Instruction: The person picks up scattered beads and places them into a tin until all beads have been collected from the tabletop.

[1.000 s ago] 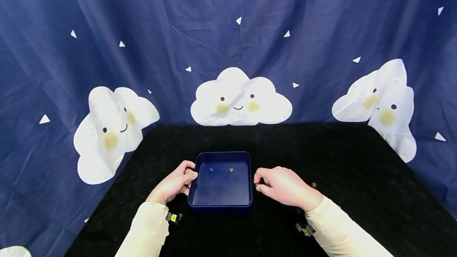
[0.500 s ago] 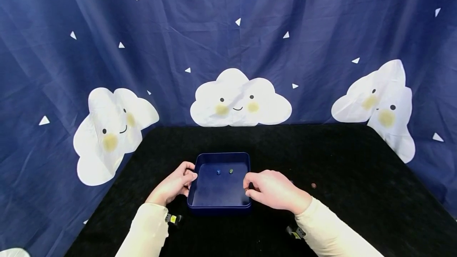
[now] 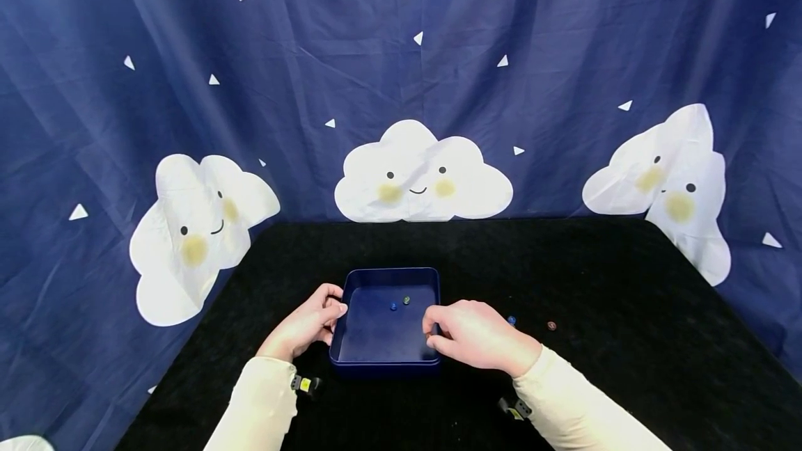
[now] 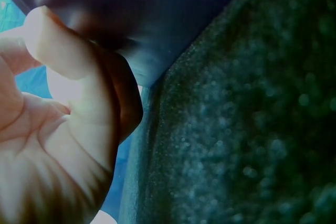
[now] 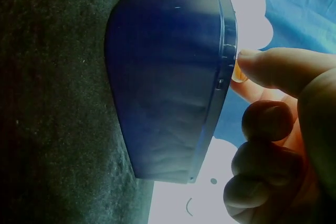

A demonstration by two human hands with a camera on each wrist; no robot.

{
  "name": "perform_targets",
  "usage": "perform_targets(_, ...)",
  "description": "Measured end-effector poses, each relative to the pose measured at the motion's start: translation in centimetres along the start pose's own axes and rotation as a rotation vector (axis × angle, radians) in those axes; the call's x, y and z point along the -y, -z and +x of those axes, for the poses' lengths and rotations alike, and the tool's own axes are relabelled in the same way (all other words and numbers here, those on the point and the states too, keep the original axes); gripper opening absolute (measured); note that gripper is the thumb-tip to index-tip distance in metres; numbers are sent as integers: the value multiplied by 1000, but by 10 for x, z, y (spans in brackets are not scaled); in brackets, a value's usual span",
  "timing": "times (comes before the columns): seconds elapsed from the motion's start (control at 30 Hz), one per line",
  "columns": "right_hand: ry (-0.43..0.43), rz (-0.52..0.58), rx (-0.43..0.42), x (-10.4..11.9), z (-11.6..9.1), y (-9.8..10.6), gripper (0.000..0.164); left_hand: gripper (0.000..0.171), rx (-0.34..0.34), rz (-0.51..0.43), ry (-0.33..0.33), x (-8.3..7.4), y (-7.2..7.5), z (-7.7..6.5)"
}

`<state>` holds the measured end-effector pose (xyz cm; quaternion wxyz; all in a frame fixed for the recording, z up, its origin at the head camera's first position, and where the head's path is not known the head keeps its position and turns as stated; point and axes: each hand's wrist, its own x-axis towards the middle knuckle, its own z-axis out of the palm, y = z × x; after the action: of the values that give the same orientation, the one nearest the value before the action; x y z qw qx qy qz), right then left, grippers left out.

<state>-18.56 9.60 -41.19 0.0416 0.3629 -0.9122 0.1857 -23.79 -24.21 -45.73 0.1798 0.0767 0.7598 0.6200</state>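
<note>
A shallow dark blue tray (image 3: pixel 385 365) with upright walls stands on the black cloth. My left hand (image 3: pixel 305 322) grips its left wall, and in the left wrist view the thumb (image 4: pixel 65 51) bends at the tray's side (image 4: pixel 157 14). My right hand (image 3: pixel 479 336) is over the tray's right rim. Between its thumb and forefinger it pinches a small amber marble (image 5: pixel 240 73), just beyond the rim in the right wrist view. Inside the tray lie a blue marble (image 3: pixel 393 306) and a yellow-green marble (image 3: pixel 406 301), close together.
To the right of my right hand, another blue marble (image 3: pixel 512 320) and a reddish-brown marble (image 3: pixel 551 326) lie on the black cloth (image 3: pixel 626 367). A dark blue curtain (image 3: pixel 301 33) with printed clouds hangs behind and beside the table.
My right hand has moved left to the tray's right rim, uncovering the blue marble on the cloth. The blue marble in the tray has rolled right toward the yellow-green one. My left hand stays put.
</note>
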Motion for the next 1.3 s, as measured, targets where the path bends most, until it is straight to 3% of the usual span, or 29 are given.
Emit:
perform_targets(0.63, -30, -16, -13, -7, -7, 6, 10, 41, -5, 0, -5, -1, 0, -1)
perform_targets(1.03, -149, 1, -48, -50, -46, 16, 15, 41, -15, 5, 9, 3, 1, 2)
perform_targets(1.3, -273, -6, -35, -83, -72, 31, 15, 40, -13, 11, 1, 2, 1, 1)
